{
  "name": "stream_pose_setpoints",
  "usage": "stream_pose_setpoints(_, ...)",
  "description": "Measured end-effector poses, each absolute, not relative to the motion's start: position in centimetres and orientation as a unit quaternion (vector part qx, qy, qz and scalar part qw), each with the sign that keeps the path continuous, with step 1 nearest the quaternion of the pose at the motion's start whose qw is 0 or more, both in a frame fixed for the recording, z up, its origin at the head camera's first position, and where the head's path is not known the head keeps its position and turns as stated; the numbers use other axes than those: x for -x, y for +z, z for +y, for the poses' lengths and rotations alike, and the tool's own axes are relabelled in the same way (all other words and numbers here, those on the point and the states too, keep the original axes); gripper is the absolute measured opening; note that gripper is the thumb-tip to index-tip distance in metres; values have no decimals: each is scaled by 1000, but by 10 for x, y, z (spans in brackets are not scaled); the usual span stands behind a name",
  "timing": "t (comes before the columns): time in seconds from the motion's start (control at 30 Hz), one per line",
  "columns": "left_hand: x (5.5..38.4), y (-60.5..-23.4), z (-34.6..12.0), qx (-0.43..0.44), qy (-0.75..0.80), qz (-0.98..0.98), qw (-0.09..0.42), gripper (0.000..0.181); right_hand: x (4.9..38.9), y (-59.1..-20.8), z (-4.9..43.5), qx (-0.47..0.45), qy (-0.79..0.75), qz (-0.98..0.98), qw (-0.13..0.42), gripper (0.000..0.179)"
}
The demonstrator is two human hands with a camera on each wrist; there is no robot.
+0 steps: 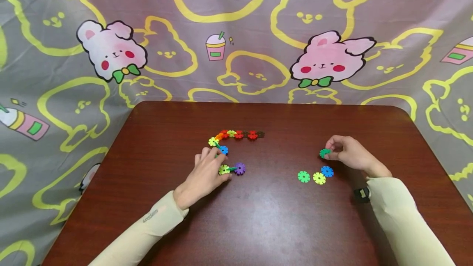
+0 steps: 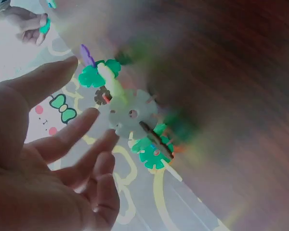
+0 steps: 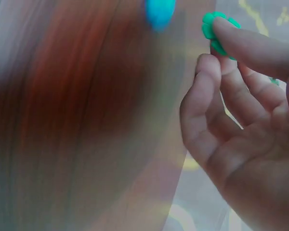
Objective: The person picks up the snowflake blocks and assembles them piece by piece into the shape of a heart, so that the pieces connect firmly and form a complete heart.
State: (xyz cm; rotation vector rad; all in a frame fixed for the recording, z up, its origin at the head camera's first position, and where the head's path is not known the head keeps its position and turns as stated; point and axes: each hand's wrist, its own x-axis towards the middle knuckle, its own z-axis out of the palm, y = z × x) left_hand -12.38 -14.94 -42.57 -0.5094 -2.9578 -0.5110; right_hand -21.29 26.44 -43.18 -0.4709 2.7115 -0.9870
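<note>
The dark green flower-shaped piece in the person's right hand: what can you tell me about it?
The dark green piece is a small flat disc with rounded notched petals, plastic by its look. The right hand pinches it between thumb and fingertips, at or just above the brown table. It sits apart from the three loose discs nearer the person.

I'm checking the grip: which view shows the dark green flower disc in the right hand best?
The head view: the dark green flower disc sits sharp and unobstructed, pinched at the fingertips of the right hand just above the table. The right wrist view shows only its edge behind a finger. The left wrist view shows it tiny and far off.
</note>
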Motion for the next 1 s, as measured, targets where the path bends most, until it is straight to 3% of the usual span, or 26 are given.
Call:
stream_pose_setpoints(0.33,132,-431,-142,195,-157,-968,19,18,207,-435,178,211,-387,889,123,12)
stream_pose_setpoints(0.57,134,-434,-137,198,-143,-970,12,12,197,-438,122,270,-390,869,140,13)
stream_pose_setpoints(1.0,135,-439,-138,214,-134,-967,39,8,192,-446,81,292,-386,867,120,14)
